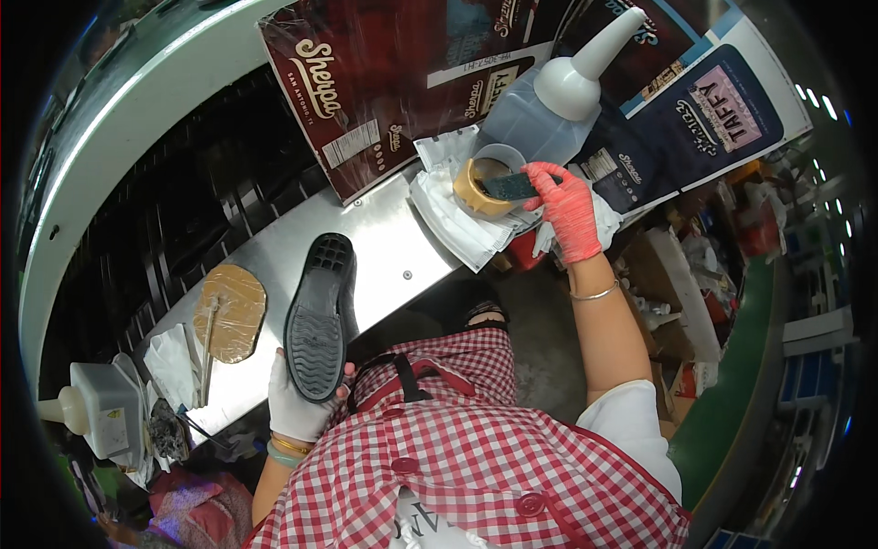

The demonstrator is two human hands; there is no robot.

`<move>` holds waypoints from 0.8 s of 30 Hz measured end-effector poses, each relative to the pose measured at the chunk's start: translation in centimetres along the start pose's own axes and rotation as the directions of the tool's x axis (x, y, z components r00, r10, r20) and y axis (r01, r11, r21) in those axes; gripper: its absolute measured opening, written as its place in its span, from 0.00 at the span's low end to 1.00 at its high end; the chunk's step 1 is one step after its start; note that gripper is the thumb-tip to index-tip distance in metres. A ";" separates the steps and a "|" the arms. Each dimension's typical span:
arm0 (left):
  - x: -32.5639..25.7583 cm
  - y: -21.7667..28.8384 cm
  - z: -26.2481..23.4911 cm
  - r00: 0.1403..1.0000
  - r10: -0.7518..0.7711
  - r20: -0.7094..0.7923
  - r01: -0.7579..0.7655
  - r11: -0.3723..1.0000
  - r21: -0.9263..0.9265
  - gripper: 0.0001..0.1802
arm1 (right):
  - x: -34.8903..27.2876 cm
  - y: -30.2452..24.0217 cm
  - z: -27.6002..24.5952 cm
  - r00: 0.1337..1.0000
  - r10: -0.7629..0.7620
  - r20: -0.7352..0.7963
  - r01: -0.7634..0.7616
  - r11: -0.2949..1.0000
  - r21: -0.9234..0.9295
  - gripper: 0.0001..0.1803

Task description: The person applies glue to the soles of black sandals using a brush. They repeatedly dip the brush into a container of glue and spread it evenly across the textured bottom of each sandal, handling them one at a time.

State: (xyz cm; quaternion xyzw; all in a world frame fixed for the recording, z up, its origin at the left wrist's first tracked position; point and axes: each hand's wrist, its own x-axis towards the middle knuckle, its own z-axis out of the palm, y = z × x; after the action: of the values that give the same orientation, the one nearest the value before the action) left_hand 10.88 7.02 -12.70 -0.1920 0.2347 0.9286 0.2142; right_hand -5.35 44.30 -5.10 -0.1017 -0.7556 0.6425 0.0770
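Observation:
My left hand point(297, 407), in a white glove, holds a black shoe point(320, 316) by its heel end, tread side up, over the near edge of the steel worktable point(384, 242). My right hand point(569, 209), in a red glove, grips a dark brush point(512, 186) whose head is dipped into a small tan glue pot point(482, 188). The pot stands on a pile of white cloths point(453, 215). Just behind it is a large translucent squeeze bottle point(549, 105) with a white cone nozzle.
A tan insole-shaped board point(229, 311) with sticks lies at the table's left. Farther left stands a second squeeze bottle point(96, 407) among rags. Printed cardboard sheets point(366, 82) cover the far side. A dark conveyor point(165, 201) runs on the left. Cluttered boxes sit on the right.

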 end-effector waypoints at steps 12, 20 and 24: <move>2.2 1.5 4.9 0.916 0.191 0.353 -0.139 0.976 -0.168 0.39 | -11.2 -6.3 11.7 0.928 0.005 0.372 -0.176 0.887 0.427 0.14; 1.1 1.2 6.0 0.918 0.237 0.318 -0.233 0.971 -0.054 0.43 | -13.3 -5.9 15.4 0.896 -0.010 0.445 -0.240 0.831 0.501 0.14; 0.9 1.0 6.2 0.927 0.234 0.295 -0.242 0.970 -0.007 0.46 | -13.5 -5.9 15.4 0.907 -0.028 0.420 -0.190 0.863 0.467 0.13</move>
State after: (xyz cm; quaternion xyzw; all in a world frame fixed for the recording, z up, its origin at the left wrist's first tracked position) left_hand 8.09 9.72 -7.73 -0.0190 0.2357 0.9622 0.1353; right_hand 3.60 25.28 -1.62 0.0272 -0.5580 0.8247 -0.0884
